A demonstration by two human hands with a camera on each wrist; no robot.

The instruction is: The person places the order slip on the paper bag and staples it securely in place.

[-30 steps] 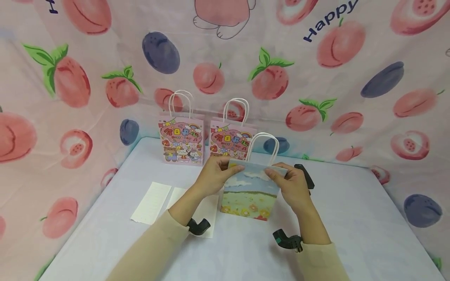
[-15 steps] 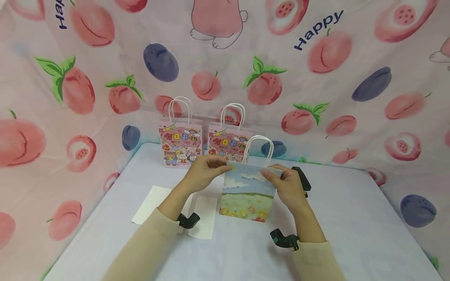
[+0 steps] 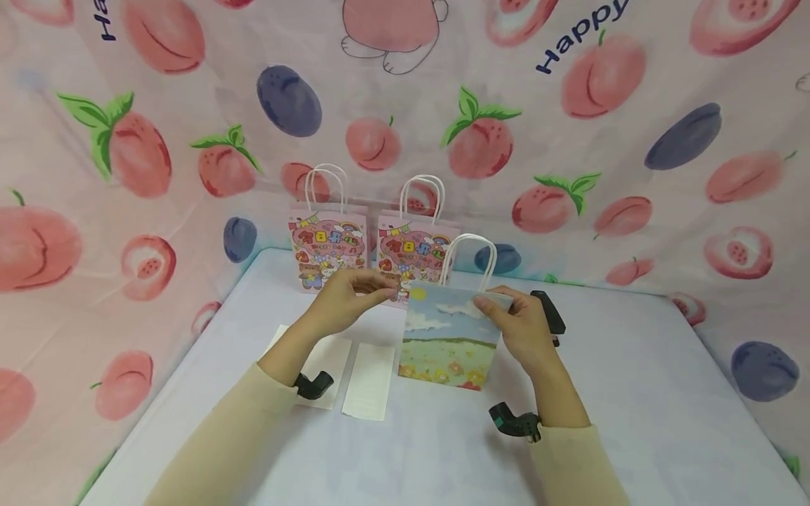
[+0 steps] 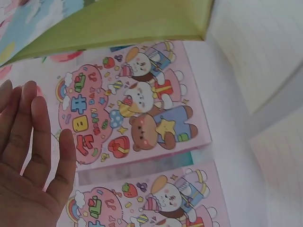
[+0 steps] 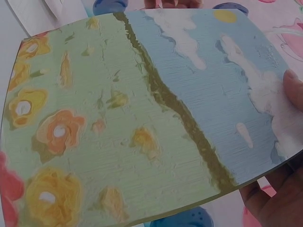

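My right hand [image 3: 524,323] pinches the upper right corner of a paper gift bag [image 3: 449,344], thumb on its front. The bag is printed with a blue sky, clouds, and a flowery meadow, and white handles [image 3: 471,253] rise at its top. In the right wrist view the printed panel [image 5: 142,113] looks slightly bowed. Just left of the bag, my left hand [image 3: 351,299] holds nothing; its fingers [image 4: 40,118] are extended in the left wrist view. Behind it stand two pink cartoon gift bags [image 3: 329,242], upright with white handles, the right one [image 3: 414,249] partly covered by the meadow bag.
White paper sheets [image 3: 369,383] lie on the table left of the meadow bag, partly under my left forearm. A black stapler-like object [image 3: 549,313] sits behind my right hand. A fruit-printed cloth [image 3: 405,84] hangs behind the white-covered table [image 3: 633,393].
My left hand has let go of the meadow bag's upper left corner and moved left, away from it. The right hand keeps its grip on the bag's right corner.
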